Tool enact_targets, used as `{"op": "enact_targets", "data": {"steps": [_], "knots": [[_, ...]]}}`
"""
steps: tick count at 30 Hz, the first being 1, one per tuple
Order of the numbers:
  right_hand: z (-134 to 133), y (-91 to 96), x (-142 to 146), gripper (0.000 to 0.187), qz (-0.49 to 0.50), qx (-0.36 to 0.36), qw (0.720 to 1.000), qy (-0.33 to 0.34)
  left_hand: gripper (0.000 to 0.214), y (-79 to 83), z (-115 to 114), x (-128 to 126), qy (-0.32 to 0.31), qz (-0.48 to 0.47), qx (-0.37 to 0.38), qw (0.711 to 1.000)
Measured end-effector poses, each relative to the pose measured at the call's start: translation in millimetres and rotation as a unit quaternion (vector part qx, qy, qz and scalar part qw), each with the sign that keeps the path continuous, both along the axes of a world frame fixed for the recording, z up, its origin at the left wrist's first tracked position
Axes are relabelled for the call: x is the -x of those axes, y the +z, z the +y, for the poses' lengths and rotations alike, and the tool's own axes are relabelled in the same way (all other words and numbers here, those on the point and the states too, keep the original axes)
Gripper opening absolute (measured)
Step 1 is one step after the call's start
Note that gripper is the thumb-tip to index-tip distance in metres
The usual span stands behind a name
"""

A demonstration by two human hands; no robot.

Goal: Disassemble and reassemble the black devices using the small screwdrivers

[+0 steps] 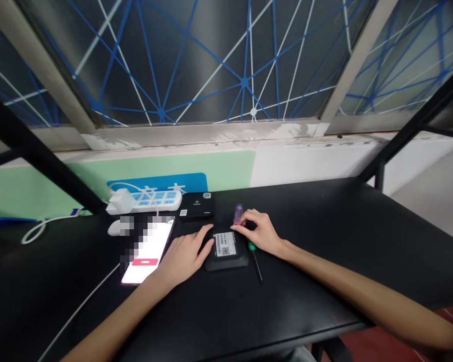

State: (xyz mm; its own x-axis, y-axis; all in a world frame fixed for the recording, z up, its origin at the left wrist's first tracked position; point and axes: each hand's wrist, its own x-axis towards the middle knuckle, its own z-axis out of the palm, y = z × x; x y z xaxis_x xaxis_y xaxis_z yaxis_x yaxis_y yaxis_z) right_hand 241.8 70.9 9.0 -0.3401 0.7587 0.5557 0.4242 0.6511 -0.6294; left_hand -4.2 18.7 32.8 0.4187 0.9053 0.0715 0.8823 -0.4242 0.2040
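The left hand (183, 256) lies flat and released against the small black box (226, 250) at table centre, while the right hand (259, 232) grasps a purple-handled screwdriver (238, 213) at its far edge, which may slip off and scratch it.

both forearms reach forward, bare; left hand (184, 255) lies flat, palm down, right hand (259, 232) curls, fingertips pinched.

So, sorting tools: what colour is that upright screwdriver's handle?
Purple, translucent screwdriver handle, beside the right hand; head view.
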Motion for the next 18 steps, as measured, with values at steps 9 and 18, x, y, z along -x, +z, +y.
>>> {"op": "enact_targets", "data": {"steps": [9,18], "knots": [[-3.4,4.3,-0.4,0.012,-0.014,-0.010,1.000,0.019,0.040,0.6,-0.1,-0.6,-0.004,-0.008,0.002,1.000],[-2.0,2.4,-2.2,0.012,-0.015,-0.013,0.999,0.032,0.041,1.5,-0.7,-0.9,-0.004,-0.010,0.005,1.000]]}}
